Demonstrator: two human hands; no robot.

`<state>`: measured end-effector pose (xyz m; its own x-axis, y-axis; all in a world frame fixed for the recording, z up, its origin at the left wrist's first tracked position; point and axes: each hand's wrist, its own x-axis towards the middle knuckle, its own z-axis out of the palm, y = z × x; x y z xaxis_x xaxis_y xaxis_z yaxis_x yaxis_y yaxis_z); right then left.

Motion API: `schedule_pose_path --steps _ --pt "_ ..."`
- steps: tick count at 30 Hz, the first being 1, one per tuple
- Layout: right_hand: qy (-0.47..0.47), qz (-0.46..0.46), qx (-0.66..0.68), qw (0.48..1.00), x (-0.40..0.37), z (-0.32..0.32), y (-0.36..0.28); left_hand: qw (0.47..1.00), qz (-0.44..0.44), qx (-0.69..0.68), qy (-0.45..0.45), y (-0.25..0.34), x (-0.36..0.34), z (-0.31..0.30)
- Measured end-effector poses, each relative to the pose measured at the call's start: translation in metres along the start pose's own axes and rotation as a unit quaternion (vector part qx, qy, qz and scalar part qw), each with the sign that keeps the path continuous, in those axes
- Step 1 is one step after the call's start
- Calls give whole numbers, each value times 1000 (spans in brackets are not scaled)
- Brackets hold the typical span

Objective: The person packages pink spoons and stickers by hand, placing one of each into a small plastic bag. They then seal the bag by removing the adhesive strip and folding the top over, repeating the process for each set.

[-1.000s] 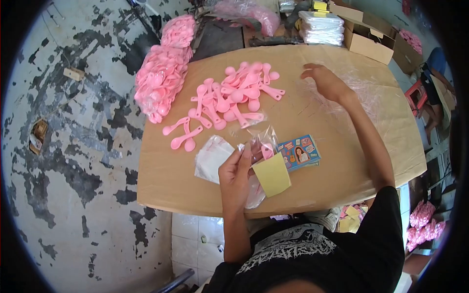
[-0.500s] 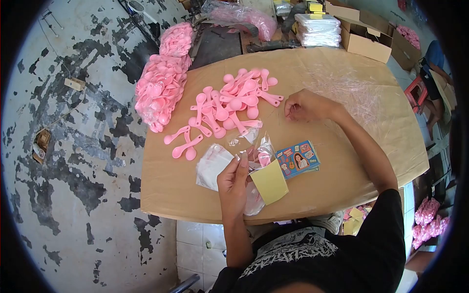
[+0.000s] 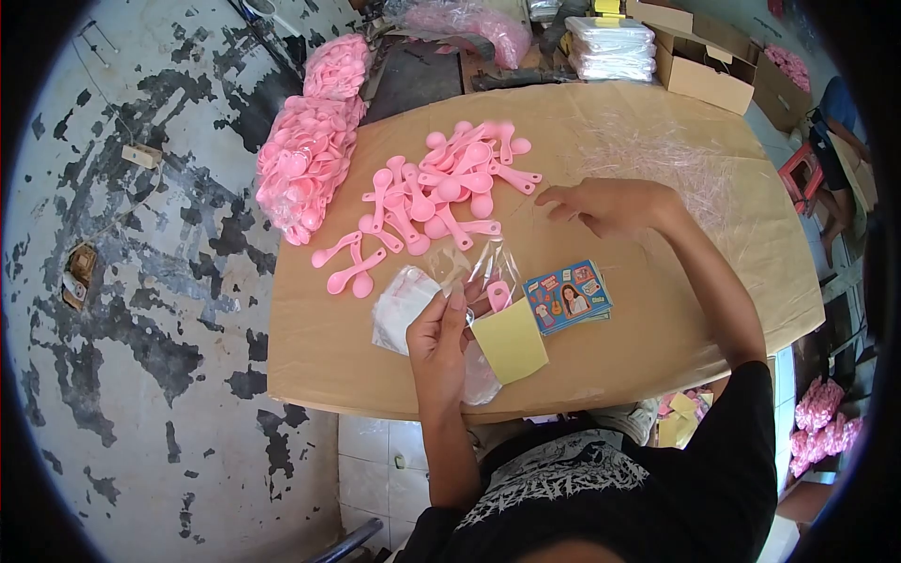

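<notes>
My left hand pinches a clear plastic bag between thumb and fingers, above the near part of the table. Inside or behind the film shows a pink spoon. A plain yellow card lies just right of that hand and overlaps the bag. Under the left hand's side sits a stack of clear bags. Farther right is a stack of blue printed cards. My right hand hovers empty, fingers stretched out, just right of a loose pile of pink spoons.
A film-wrapped bundle of pink spoons stands at the table's left edge. Thin clear plastic scraps cover the right side. Behind are stacked clear packs and an open cardboard box. At far right a person sits nearby.
My right hand has uncurled from closed fingers to stretched ones and shifted slightly. The left hand stays on the bag, whose film now stands more upright around the pink spoon.
</notes>
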<state>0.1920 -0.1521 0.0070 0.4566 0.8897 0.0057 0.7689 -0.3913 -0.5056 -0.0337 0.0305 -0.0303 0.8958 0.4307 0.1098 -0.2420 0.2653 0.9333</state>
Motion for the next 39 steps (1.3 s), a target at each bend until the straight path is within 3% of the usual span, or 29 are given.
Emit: schedule_pose_path --steps 2,5,8,11,14,17,20,23,26,35,39 --pt "105 -134 -61 984 1 1 3 1000 -1 -18 4 4 0 5" --pt "128 -167 57 976 -4 -7 -49 999 13 -38 5 4 -1 9" --pt "-56 -69 231 969 -14 7 -97 998 38 -16 39 -4 3 5" --pt "60 -84 303 947 -1 52 -92 996 50 -9 71 -4 5 6" --pt "46 -45 381 923 1 58 -92 993 70 7 95 -4 7 6" --pt "-17 -75 389 918 3 49 -91 992 87 -28 86 -9 5 9" --pt "12 -17 389 921 1 49 -95 993 85 -52 55 -4 5 10" --pt "44 -63 429 900 3 52 -92 999 32 15 27 6 2 -4" --pt "47 -62 422 903 3 47 -89 998 22 54 -31 12 4 -9" --pt "33 -297 230 926 10 34 -68 986 106 97 -78 6 9 -22" --pt "32 -324 179 928 11 29 -64 977 117 131 -119 -2 11 -35"
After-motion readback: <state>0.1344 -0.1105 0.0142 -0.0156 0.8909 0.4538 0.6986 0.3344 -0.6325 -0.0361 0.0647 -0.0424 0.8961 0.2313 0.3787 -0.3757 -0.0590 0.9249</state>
